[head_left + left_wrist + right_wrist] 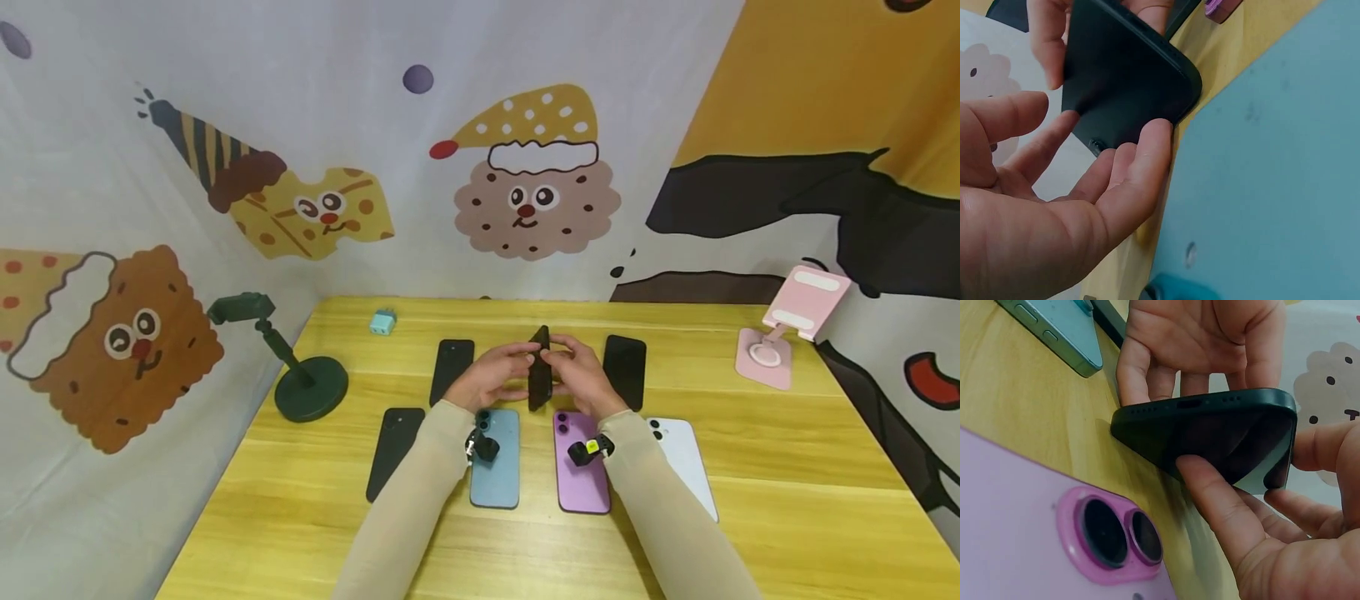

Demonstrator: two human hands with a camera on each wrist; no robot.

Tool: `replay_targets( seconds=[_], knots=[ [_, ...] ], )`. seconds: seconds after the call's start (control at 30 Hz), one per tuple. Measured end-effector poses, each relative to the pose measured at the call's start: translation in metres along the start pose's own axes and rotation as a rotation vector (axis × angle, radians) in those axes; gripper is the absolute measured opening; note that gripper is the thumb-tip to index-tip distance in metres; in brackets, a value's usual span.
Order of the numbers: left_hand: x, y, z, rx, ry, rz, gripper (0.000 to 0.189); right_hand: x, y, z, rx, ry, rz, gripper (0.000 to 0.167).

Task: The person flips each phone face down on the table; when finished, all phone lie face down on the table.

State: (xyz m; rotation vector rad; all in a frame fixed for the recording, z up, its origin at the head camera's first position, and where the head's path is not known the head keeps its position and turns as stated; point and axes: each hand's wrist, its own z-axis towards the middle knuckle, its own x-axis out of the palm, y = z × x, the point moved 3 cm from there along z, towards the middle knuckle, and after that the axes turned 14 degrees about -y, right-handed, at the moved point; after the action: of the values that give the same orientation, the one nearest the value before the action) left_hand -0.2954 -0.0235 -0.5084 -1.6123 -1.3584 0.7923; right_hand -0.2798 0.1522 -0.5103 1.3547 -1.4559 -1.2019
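Observation:
A dark phone [540, 371] stands on edge between both hands, above the middle of the table. My left hand [491, 375] holds it from the left, fingertips against its dark back [1129, 75] and lower edge. From the other side my right hand [581, 375] grips it, one finger against the glossy black screen [1210, 434] and the thumb at its edge. The phone's charging port end faces the right wrist camera. Below the left wrist lies a blue phone [495, 483]; under the right wrist is a purple phone [583, 487], both back up.
Black phones lie at the back left [452, 365], front left [393, 450] and back right [626, 367]. A white phone [686, 458] is partly under the right sleeve. Toward the edges stand a dark green phone stand [311, 387], a pink stand [806, 300] and a light-blue charger [382, 322].

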Motion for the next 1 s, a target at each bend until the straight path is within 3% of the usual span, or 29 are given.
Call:
replay_targets(
  seconds=[0.13,0.43,0.7,1.0],
  knots=[
    [-0.005,-0.002,-0.006,-0.002,-0.027,-0.006,0.033,-0.002,0.004,-0.003,-0.009,-0.009,0.002,0.052],
    [-0.015,-0.002,-0.004,0.037,-0.112,-0.164,0.038,-0.007,0.009,-0.005,-0.021,-0.076,0.062,0.05],
    [-0.015,0.002,-0.003,0.057,-0.085,-0.105,0.055,-0.009,0.012,-0.009,-0.03,-0.078,0.14,0.05],
    [-0.02,0.0,-0.005,0.049,-0.106,-0.107,0.056,-0.011,0.007,-0.005,-0.01,-0.052,0.17,0.048]
  ],
)
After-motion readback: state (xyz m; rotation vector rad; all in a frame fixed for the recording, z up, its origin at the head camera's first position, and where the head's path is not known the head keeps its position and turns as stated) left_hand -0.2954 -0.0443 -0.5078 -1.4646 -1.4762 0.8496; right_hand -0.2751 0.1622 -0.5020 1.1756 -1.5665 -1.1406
